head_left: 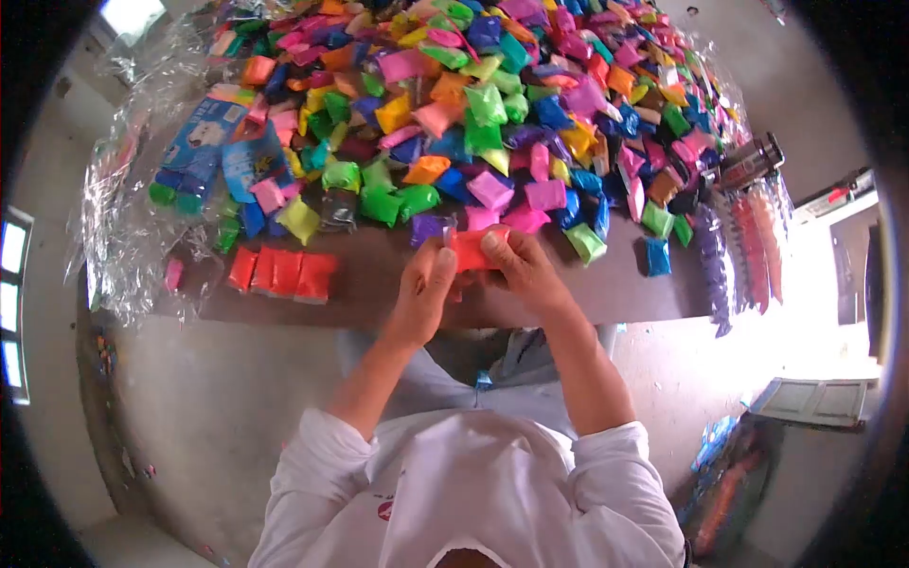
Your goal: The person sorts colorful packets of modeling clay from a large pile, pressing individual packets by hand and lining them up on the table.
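Between both hands, just above the table's near edge, is a small glossy red packet (470, 250), which looks soft, like a bag of modelling clay. My left hand (426, 284) grips its left end, fingers closed. Its right end is pinched by my right hand (523, 269), with the thumb lying on top. To the left, a row of several red packets (282, 275) lies flat on the brown table (379, 305). A purple packet (429, 228) and a pink packet (481, 219) lie just beyond my hands.
A big heap of many-coloured packets (488, 104) covers the far part of the table. At the left are blue printed boxes (204, 137) and crumpled clear plastic (118, 222). Long strips of purple and red packets (748, 246) hang over the right edge.
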Tool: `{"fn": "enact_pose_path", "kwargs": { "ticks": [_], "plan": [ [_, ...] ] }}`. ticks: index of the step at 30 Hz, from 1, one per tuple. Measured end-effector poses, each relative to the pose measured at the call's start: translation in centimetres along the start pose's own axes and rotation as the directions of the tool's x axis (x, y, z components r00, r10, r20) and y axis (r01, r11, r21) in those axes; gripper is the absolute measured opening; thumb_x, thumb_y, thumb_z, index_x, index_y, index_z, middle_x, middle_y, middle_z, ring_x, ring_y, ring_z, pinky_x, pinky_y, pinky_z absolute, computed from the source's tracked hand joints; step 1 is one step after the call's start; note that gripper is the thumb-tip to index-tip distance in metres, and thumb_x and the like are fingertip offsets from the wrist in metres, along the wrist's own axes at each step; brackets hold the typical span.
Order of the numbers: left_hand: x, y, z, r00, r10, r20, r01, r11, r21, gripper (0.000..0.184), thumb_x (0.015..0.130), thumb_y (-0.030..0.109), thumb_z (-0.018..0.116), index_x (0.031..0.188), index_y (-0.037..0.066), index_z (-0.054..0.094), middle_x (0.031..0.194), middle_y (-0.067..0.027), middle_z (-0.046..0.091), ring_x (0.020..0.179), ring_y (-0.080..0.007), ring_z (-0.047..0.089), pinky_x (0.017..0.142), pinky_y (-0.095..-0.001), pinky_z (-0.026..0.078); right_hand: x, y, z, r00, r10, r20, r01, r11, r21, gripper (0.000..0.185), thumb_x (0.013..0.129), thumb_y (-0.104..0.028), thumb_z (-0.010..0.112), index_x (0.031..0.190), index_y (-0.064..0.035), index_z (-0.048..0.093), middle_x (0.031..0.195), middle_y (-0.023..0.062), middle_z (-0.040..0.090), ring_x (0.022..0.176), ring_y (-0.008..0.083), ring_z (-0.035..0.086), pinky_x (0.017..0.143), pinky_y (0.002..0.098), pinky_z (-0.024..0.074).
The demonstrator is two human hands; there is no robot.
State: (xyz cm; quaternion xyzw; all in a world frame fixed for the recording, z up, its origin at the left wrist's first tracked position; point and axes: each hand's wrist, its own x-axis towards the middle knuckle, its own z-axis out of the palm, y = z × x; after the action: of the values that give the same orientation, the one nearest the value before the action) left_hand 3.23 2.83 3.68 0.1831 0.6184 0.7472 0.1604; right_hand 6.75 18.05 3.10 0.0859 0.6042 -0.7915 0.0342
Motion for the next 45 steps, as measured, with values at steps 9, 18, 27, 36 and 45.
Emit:
{"fn": "enact_pose_path", "kwargs": {
  "ticks": [9,18,27,36,45],
  "plan": [
    [0.1,-1.1,1.3,0.987,-0.141,0.076,0.135,0.987,0.082,0.039,0.094,0.043,0.045,0.090,0.006,0.057,0.070,0.0036,0.052,0.054,-0.0043,0.045,0.047,-0.0207,0.035,-3.9,-1.0,0.4,0.956,-0.269,-0.120,0.239,0.946,-0.219,0.035,0.094,-0.034,0.050,0.095,-0.0003,0.057,0.079,0.0009,0.057,0.071,0.0077,0.052,0.060,0.0237,0.0447],
    [-0.6,-0.7,2.1,0.978,-0.128,0.166,0.106,0.985,0.138,0.036,0.093,0.042,0.048,0.098,0.008,0.059,0.076,0.0028,0.058,0.060,-0.0057,0.049,0.051,-0.0214,0.039,-3.8,-0.7,-0.1,0.977,-0.159,-0.142,0.157,0.987,-0.019,0.030,0.094,-0.027,0.051,0.105,-0.0006,0.058,0.087,0.0008,0.059,0.078,0.0068,0.050,0.067,0.0235,0.0430],
    [-1.9,-0.3,1.6,0.949,-0.196,0.247,0.176,0.979,0.101,0.034,0.093,0.039,0.049,0.105,0.008,0.058,0.079,0.0036,0.058,0.064,-0.0040,0.049,0.054,-0.0209,0.039,-5.2,1.0,-0.5,0.953,-0.286,-0.102,0.278,0.957,-0.084,0.030,0.093,-0.021,0.053,0.113,0.0012,0.055,0.093,0.0010,0.060,0.085,0.0076,0.051,0.072,0.0221,0.0431],
    [-2.3,0.3,1.1,0.977,-0.178,0.118,0.174,0.984,0.042,0.037,0.094,0.043,0.044,0.093,0.009,0.059,0.071,0.0037,0.054,0.054,-0.0034,0.046,0.044,-0.0194,0.034,-5.6,0.3,1.3,0.776,-0.628,-0.057,0.580,0.747,-0.324,0.040,0.083,-0.013,0.065,0.118,0.0001,0.052,0.109,0.0118,0.058,0.093,0.0229,0.059,0.079,0.0322,0.0487],
    [-2.9,-0.5,1.4,0.965,-0.249,0.081,0.251,0.968,-0.021,0.047,0.096,0.047,0.035,0.092,0.007,0.060,0.064,0.0012,0.052,0.057,-0.0057,0.047,0.049,-0.0211,0.036,-5.9,0.7,0.0,0.768,-0.640,-0.015,0.507,0.622,-0.596,0.029,0.078,-0.019,0.069,0.100,-0.0023,0.061,0.092,0.0122,0.061,0.081,0.0289,0.059,0.069,0.0319,0.0481]
  ]
}}
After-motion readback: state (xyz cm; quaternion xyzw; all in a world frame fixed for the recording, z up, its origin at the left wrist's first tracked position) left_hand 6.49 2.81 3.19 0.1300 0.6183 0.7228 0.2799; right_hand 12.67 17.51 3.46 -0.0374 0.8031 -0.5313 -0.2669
